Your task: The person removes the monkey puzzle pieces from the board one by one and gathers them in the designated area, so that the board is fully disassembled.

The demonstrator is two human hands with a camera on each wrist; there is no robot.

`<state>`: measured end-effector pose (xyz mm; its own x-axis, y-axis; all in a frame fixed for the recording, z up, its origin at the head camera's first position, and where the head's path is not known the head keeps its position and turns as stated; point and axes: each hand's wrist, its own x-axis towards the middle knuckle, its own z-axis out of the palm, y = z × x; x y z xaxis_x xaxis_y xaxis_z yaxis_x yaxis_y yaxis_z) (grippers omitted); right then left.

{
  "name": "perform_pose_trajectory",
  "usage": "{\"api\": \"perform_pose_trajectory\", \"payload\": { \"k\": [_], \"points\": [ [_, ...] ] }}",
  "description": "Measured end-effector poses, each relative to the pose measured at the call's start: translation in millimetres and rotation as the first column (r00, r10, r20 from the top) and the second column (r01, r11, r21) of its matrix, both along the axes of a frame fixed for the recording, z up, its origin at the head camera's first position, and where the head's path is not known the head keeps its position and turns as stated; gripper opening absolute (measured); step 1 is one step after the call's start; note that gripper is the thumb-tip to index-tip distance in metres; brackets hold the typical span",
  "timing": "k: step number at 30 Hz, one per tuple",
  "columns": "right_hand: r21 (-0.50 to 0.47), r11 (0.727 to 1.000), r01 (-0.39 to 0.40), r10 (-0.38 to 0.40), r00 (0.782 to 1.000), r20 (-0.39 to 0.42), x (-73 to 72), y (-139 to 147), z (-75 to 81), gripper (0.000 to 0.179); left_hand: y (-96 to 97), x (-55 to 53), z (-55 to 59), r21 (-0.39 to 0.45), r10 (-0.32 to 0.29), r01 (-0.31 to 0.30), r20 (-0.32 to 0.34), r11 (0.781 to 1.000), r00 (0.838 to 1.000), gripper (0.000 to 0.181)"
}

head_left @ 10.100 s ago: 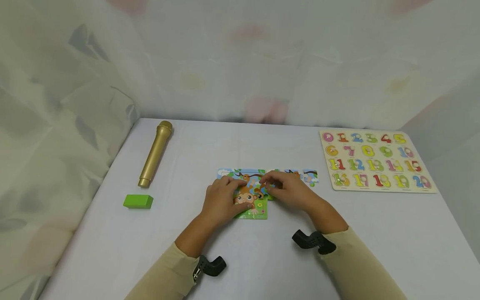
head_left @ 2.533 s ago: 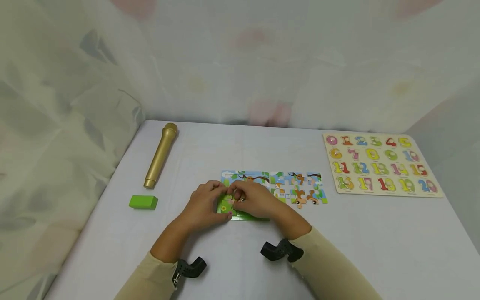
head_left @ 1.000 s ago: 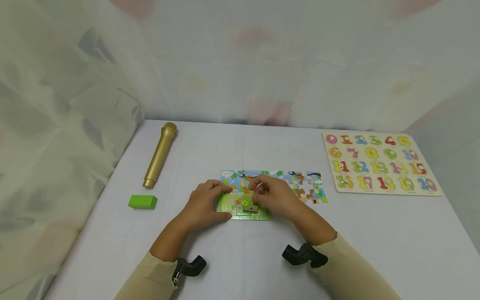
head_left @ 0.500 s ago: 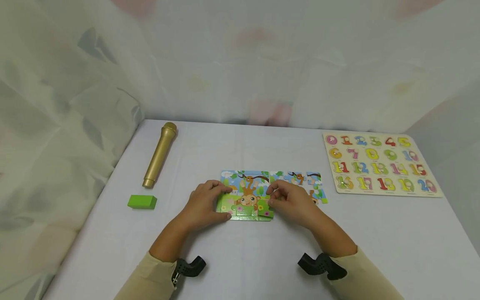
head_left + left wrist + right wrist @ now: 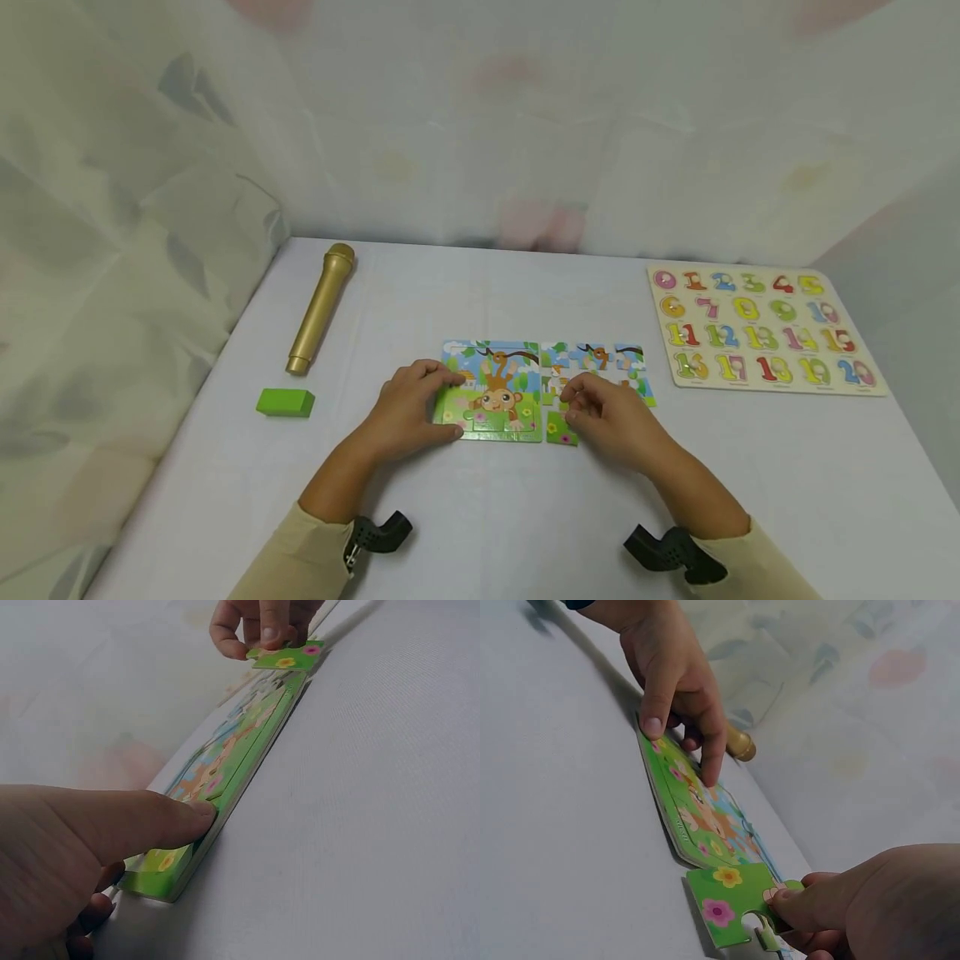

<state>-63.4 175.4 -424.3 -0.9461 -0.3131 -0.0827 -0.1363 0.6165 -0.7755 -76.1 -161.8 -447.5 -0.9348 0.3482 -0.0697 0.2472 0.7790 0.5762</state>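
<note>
Flowered piece moved right beyond puzzle, pinched in right hand, left hand spread on puzzle

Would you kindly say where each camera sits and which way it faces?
Head: head-worn, facing forward and down at the puzzle board; left hand, right hand and sleeves show.
Left wrist: worn there, looking rightward along the board; left hand near, right hand beyond.
Right wrist: worn there, looking leftward past the flowered puzzle piece; right hand near, left hand beyond.
Both wrist views share board, piece and both hands.
</note>
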Motion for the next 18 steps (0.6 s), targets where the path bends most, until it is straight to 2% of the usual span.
{"api": "perform_pose_trajectory", "payload": {
  "k": [8,12,18],
  "points": [
    [0.031,0.999,0.013,-0.012,1.0,-0.026,5.9,0,-6.9,0.018,-0.9,0.5,0.3,-0.003,-0.001,0.001,0.009,1.0,1.0,0.07],
    [0.04,0.999,0.004,-0.001,0.997,-0.077,7.6,-2,-12.1,0.018,-1.3,0.9,-0.1,0.0,-0.003,0.003,0.004,1.0,1.0,0.07],
    [0.101,0.994,0.031,-0.018,0.992,-0.127,8.0,-7,-13.1,0.017,-1.5,0.4,-1.6,0.011,-0.006,0.006,-0.004,1.0,1.0,0.068]
  ]
}}
